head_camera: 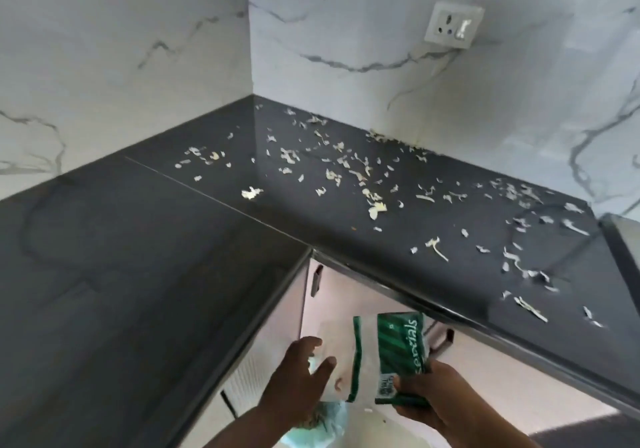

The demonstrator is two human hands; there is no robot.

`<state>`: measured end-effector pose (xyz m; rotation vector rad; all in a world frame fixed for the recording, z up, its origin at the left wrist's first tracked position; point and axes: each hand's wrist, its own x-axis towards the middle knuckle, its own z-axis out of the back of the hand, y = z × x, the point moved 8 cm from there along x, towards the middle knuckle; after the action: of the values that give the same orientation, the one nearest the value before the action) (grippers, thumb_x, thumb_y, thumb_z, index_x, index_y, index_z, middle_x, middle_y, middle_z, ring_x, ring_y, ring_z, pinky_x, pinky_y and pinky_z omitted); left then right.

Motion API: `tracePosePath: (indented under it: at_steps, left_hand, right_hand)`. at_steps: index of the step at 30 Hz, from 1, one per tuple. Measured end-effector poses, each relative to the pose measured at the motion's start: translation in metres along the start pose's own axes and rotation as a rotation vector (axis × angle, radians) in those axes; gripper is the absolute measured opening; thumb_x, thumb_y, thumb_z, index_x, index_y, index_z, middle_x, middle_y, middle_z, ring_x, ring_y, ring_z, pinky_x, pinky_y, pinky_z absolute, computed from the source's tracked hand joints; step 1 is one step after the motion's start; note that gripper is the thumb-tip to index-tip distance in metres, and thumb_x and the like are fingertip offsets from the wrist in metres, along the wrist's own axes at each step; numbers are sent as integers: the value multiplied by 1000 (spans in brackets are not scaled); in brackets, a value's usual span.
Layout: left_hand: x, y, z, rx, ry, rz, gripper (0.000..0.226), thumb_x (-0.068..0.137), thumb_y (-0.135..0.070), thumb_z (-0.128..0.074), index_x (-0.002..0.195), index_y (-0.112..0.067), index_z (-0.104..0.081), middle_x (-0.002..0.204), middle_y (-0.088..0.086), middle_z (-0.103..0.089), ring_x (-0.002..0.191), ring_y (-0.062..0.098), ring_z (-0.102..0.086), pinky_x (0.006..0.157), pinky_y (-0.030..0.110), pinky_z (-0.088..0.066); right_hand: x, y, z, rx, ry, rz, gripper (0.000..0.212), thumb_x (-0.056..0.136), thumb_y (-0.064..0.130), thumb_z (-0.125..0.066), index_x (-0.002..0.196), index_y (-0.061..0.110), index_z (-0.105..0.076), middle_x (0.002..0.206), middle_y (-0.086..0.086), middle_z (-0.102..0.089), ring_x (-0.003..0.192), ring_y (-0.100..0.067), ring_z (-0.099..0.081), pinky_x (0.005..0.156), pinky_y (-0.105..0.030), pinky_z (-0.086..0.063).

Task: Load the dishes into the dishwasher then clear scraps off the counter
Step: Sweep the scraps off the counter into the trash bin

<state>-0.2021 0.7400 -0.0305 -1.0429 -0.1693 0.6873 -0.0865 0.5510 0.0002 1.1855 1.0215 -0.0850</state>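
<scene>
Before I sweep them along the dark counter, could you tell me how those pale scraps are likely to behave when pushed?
The scraps look thin, curled and small, so probably very light and apt to scatter. The counter looks glossy, so most should slide, though moist bits might cling.

Soft, even daylight, with some blur and wide-angle bending

The light is bright and diffuse, and the shadows are weak. The white wall (381, 32) shows pale glare in the upper right of the frame, and the dark counter (138, 257) gives a dull reflection near the corner. The scraps (346, 170) at centre are fairly sharp, but those at the right edge are smeared. Straight counter edges bend toward the frame borders. The bottom is slightly soft.
</scene>
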Motion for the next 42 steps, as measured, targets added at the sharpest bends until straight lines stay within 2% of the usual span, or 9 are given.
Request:
tracePosePath:
  at_steps: [5,8,13,17,23,26,32,36,42]
  left_hand:
    - [-6,47,-29,458,139,-63,58,93,-53,-41,143,-24,-34,147,-5,-36,131,15,-42,104,26,-35]
    - [-7,79,-44,738,251,-130,63,77,-56,-39,127,-19,-48,127,8,-61,110,29,-63,85,39,-54]
    - [13,127,-79,998,352,-203,74,47,-58,-79,107,-16,-73,116,13,-68,104,33,-66,92,49,-49]
    - [25,161,-102,1022,362,-149,71,47,-54,-78,106,-13,-74,116,15,-67,105,35,-65,95,47,-30]
    - [26,187,-122,1016,312,-139,64,72,-49,-42,111,-8,-71,118,19,-65,106,39,-64,93,49,-31]
    - [25,188,-127,1020,309,-132,62,69,-51,-50,110,-9,-71,118,19,-65,106,38,-64,97,47,-27]
    - [29,151,-124,947,294,-145,63,69,-53,-47,111,-12,-71,119,16,-65,106,35,-64,99,46,-27]
    - [24,109,-119,884,311,-202,76,60,-57,-59,122,-14,-50,121,14,-65,109,34,-63,108,41,-10]
    - [19,-3,-81,812,103,-418,60,69,-51,-45,119,-19,-48,117,8,-68,104,26,-66,106,39,-17]
  right_hand:
    - [48,-68,2,-4,37,-136,13,83,-9,-60,95,-5,-62,77,-19,-69,61,-23,-62,61,-31,-54]
    - [89,-110,0,20,-1,-227,16,78,-15,-57,90,-6,-61,71,-18,-57,64,-25,-50,59,-31,-51]
    - [164,-186,-4,20,-188,-412,13,80,-10,-57,90,-4,-63,88,-23,-67,74,-35,-65,62,-37,-56]
    - [217,-230,-10,49,-242,-485,7,89,4,-61,91,-2,-59,91,-22,-63,78,-32,-64,46,-30,-53]
    - [268,-248,-12,59,-159,-492,31,90,18,-65,113,2,-52,110,-15,-56,82,-26,-63,66,-33,-57]
    - [266,-244,4,-117,-178,-480,51,90,19,-63,135,8,-42,93,-10,-54,70,-23,-58,70,-32,-55]
    - [227,-205,23,-365,-100,-384,20,88,20,-61,105,13,-52,69,-4,-57,59,-21,-56,59,-31,-52]
    - [193,-175,19,-541,-78,-279,29,82,30,-64,108,21,-55,78,-1,-64,64,-17,-60,70,-33,-55]
    - [126,-83,-25,-545,29,62,19,83,29,-68,87,37,-51,92,3,-69,69,6,-62,70,-20,-47]
